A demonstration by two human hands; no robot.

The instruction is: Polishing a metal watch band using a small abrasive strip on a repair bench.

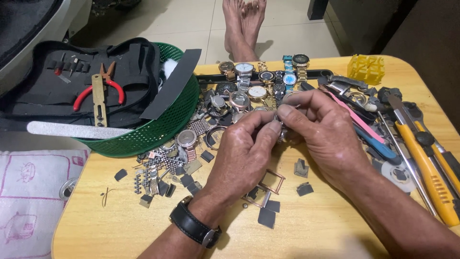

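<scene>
Basket (158,129) left on the table (335,225), watches (249,86) behind the hands (282,134) (tools (421,153) right).

A low desk (311,230) of pale yellow wood with rounded corners filled the lower view, and it caught a soft, even light. Beyond its far edge ran a floor of large cream tiles (191,24) with thin grout lines. At the top right stood a dark brown wall or cabinet side (412,29), and a dark furniture leg (317,8) rested on the tiles.

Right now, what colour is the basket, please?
Green basket, clearest in the head view.
</scene>
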